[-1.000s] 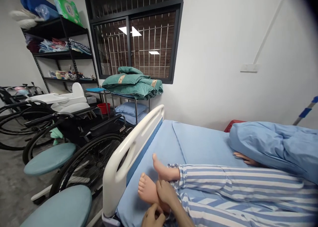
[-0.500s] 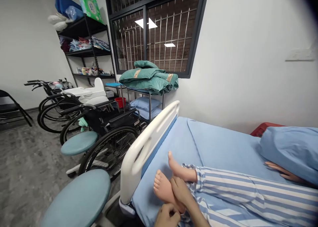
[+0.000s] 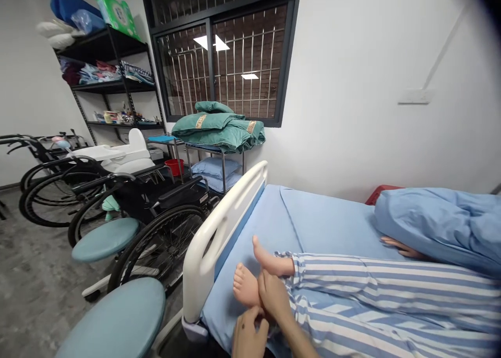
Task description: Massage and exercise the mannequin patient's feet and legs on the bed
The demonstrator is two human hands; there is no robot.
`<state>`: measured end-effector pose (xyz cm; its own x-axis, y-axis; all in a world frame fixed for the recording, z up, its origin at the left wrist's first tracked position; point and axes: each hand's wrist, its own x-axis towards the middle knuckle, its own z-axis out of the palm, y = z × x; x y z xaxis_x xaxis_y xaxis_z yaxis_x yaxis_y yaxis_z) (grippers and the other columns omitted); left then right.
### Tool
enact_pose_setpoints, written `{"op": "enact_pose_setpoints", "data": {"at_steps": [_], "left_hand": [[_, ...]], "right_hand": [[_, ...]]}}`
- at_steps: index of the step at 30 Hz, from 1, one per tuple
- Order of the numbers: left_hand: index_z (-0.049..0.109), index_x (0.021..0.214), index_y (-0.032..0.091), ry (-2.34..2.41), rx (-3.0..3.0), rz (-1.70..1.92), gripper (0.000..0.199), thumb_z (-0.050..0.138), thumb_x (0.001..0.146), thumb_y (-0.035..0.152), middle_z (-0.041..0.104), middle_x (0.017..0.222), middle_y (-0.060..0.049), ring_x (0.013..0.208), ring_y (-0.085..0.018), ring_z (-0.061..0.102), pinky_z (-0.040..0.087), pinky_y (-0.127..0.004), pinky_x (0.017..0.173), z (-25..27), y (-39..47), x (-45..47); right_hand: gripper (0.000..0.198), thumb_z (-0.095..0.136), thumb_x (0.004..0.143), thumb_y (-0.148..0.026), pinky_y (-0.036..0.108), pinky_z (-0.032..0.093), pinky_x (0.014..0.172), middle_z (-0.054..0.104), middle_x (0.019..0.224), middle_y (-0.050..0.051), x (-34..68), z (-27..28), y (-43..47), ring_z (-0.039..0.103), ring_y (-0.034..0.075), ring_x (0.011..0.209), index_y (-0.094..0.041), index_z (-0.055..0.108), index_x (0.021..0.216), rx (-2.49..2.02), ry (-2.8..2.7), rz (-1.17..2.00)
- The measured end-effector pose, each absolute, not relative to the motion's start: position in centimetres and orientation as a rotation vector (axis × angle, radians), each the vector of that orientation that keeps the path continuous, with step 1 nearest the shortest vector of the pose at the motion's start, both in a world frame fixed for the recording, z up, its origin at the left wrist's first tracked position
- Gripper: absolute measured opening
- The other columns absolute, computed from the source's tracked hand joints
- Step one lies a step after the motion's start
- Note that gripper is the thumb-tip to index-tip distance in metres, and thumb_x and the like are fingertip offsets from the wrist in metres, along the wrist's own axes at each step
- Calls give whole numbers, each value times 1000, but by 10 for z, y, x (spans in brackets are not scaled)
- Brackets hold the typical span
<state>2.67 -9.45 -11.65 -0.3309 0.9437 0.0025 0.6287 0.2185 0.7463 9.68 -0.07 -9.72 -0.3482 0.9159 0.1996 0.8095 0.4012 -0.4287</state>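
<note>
A white-walled room fills the frame, with a barred window [image 3: 223, 55] at upper centre and a black shelf rack [image 3: 105, 81] of linens at upper left. Below the window a cart [image 3: 217, 165] carries folded green blankets [image 3: 219, 131]. Wheelchairs [image 3: 129, 212] stand at centre left, and two round teal stools [image 3: 113, 321] sit at lower left.

The bed [image 3: 313, 222], sheeted in blue, runs from lower centre to the right, its white footboard [image 3: 219, 238] slanting up through the middle of the frame. On it lies a manikin in striped trousers [image 3: 376, 290], with a blue quilt [image 3: 438, 227] over its upper part at right and one of its hands [image 3: 401, 247] showing beneath the quilt's edge.

At bottom centre our right hand [image 3: 274, 298] rests on the manikin's near foot [image 3: 246, 287], fingers wrapped round the ankle. Our left hand [image 3: 248, 337] sits just below, touching the heel, with its fingers curled; we cannot tell whether they grip. The far foot [image 3: 268, 258] lies just behind, toes pointing up-left.
</note>
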Motion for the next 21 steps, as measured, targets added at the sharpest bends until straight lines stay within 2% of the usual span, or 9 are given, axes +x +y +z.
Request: {"op": "enact_pose_setpoints", "data": {"at_steps": [4,10,17,21], "left_hand": [[63,75,21,2203,1659,1064,22,42,71,17,64,78,-2,80,-17,57,40,-28,74,-136,-97,32],[57,60,19,2222,1844,1076,20,41,70,13,60,67,-4,69,-16,57,42,-26,68,-143,-97,32],[60,92,17,2040,1578,859,27,39,76,21,63,99,-7,95,-19,55,39,-32,86,-95,-109,33],[59,91,19,1994,1534,804,25,41,75,22,64,94,-6,92,-19,56,39,-31,83,-86,-107,32]], "right_hand": [[24,34,84,-15,24,37,58,63,75,9,95,-96,-8,58,16,66,-16,57,78,-1520,-2290,279],[32,25,88,-18,23,34,55,63,71,6,93,-101,-21,60,15,66,-16,55,77,-1583,-2238,270],[31,27,87,-22,25,35,62,64,83,8,95,-89,-16,60,17,77,-15,57,81,-1630,-2252,411],[33,28,88,-22,27,36,66,64,88,11,97,-80,-8,60,19,81,-14,59,83,-1637,-2389,541]]}}
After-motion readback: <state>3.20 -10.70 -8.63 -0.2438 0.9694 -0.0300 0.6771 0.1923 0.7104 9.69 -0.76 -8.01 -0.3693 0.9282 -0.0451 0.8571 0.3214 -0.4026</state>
